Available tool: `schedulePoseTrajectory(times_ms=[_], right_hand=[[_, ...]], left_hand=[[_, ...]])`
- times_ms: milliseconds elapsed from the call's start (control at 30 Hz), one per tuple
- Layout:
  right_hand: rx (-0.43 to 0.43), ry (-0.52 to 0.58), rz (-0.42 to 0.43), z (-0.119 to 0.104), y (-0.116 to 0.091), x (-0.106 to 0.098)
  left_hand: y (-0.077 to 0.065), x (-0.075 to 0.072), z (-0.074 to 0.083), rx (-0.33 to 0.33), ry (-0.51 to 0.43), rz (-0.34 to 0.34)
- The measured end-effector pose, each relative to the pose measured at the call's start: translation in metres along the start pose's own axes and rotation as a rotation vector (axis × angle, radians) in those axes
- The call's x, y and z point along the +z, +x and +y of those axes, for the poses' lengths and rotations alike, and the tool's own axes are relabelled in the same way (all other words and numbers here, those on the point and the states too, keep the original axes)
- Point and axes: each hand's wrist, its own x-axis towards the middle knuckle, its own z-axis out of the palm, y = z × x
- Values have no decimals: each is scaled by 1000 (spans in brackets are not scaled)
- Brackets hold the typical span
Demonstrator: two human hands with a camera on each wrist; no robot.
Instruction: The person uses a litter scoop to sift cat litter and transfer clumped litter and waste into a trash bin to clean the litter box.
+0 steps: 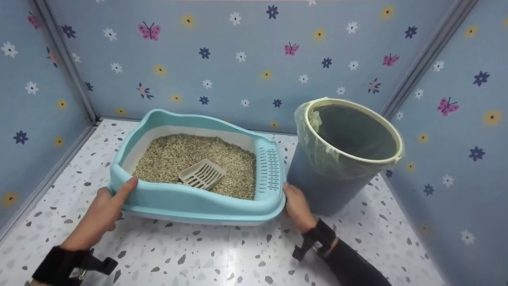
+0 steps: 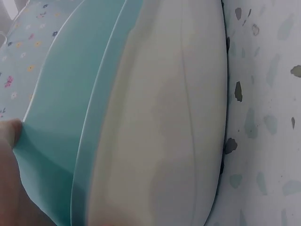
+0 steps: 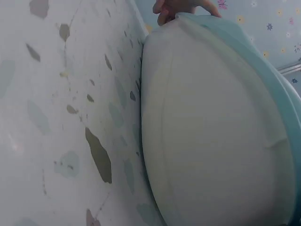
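A blue-rimmed cat litter box (image 1: 190, 200) with a pale lower tray (image 2: 155, 113) sits on the speckled floor. Brown granular litter (image 1: 166, 151) fills it, and a beige slotted litter scoop (image 1: 203, 174) lies on top near the front wall. My left hand (image 1: 101, 212) grips the front left corner, thumb over the rim; in the left wrist view, part of this hand (image 2: 11, 165) shows at the box's edge. At the right end, my right hand (image 1: 298, 206) holds the edge of the rim, its fingers mostly hidden behind and under it.
A grey-blue trash bin (image 1: 329, 194) stands close to the right of the litter box and my right hand. A translucent liner (image 1: 317, 147) folds over its cream ring (image 1: 359, 159). Flower-patterned wall panels (image 1: 222, 67) enclose the back and both sides.
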Motion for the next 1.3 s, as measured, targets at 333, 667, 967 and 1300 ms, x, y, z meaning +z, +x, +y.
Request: schedulePoseTrajectory(times_ms=[333, 667, 967, 1300], right_hand=[[28, 71, -182, 1, -38, 3], [17, 67, -1, 12, 14, -4], [-28, -6, -23, 4, -21, 8], [4, 21, 5, 7, -3, 3]], left_hand=[[23, -12, 0, -30, -125, 0], [12, 18, 8, -98, -154, 10], [33, 12, 7, -128, -219, 19], [31, 28, 14, -99, -278, 18]])
